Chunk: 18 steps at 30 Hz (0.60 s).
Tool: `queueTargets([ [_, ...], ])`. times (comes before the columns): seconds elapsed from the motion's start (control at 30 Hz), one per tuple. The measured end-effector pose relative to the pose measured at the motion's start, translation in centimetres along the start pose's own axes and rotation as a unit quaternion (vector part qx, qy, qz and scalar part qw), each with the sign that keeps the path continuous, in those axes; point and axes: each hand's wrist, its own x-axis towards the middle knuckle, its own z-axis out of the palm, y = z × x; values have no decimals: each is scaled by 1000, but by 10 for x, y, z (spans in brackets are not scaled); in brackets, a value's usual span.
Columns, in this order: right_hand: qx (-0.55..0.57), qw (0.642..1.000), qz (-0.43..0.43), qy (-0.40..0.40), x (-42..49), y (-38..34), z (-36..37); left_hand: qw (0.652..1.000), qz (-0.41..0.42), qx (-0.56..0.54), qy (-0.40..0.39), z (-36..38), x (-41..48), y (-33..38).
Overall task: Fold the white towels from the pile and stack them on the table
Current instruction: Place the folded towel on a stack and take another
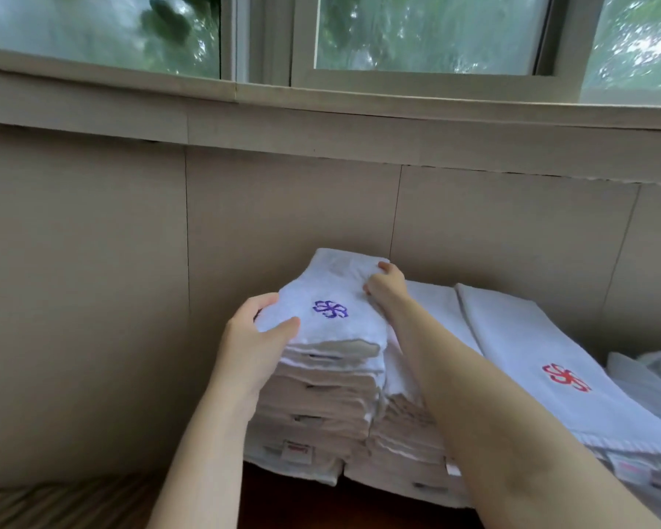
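White terry under both hands: my left hand [252, 337] pinches the near corner of the folded towel [329, 299], and my right hand [384, 286] grips its far edge atop the tall stack [321, 406] on the table [283, 498]. Many look done. The red-emblem towel [550, 357] lying long to the right likely needs folding. The wall [283, 208] crowds in close behind.

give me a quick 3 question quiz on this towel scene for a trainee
1. True or false: the top towel on the tall stack bears a red emblem.
2. What do the left hand and right hand grip? A the top towel, B the window frame, C nothing.
3. Fill in: the towel with the red emblem lies to the ___ of the tall stack.

Key: 1 false, it is purple; 2 A; 3 right.
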Motion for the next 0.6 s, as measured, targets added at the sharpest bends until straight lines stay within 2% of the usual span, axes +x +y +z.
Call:
queueTargets([
  [0.1,1,1000,-10,-13,-6,6,-3,993,-53,-100,-38,1,-5,2],
  [0.13,-31,999,-23,-14,-7,6,-3,988,-73,-127,-55,1,-7,3],
  [0.2,-190,980,-50,-14,-12,2,-1,987,-79,-111,-81,-5,-10,5],
  [0.23,-280,958,-64,-4,-17,-1,0,993,-64,-46,-83,-9,-9,6],
  [0.27,-348,934,-82,-1,-26,-7,0,994,-37,62,-77,-12,-6,8],
  [0.3,-387,915,-109,-19,-36,-12,1,978,-10,201,-64,-15,-4,11],
  [0.33,-413,898,-138,-66,-46,-16,2,943,20,330,-38,-17,-3,14],
  [0.37,-407,894,-145,-120,-57,-18,4,916,57,397,-17,-17,-3,18],
  [0.4,-406,887,-140,-171,-66,-16,4,910,93,404,-22,-14,-4,22],
  [0.47,-408,877,-109,-230,-86,-7,-5,910,142,379,-88,-1,-12,26],
  [0.53,-396,878,-98,-249,-102,-3,-23,884,138,425,-135,17,-25,20],
  [0.6,-413,862,-106,-274,-116,-4,-40,863,140,470,-122,29,-36,13],
])
